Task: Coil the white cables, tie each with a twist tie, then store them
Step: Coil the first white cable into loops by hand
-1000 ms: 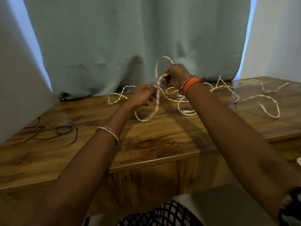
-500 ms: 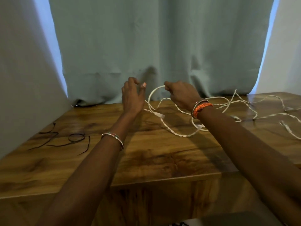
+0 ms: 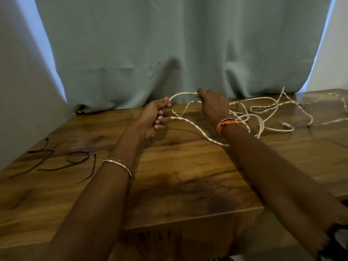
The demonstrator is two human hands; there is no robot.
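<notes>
The task is at its beginning. The left hand point(image 3: 157, 117) has its fingers curled around the white cable point(image 3: 199, 131), and a short arc of this cable goes up and over to the right hand point(image 3: 213, 107), which pinches it between thumb and fingers. So both grips are closed on the same cable, and I judge this as the forming of a first loop. Most of the cable is uncoiled: it lies in loose tangled bends on the far right part of the table point(image 3: 178, 185), with a plug end point(image 3: 283, 123) visible there. I cannot tell if it is one cable or several. The dark twist ties point(image 3: 77, 157) lie untouched on the left side of the table, well apart from the hands. No finished coil is visible, and no place for storing.

The middle and near part of the table gives room for the arms. The curtain point(image 3: 178, 44) hangs just behind the hands, so the far side is tight, and the cable on the right reaches near the table's edge.
</notes>
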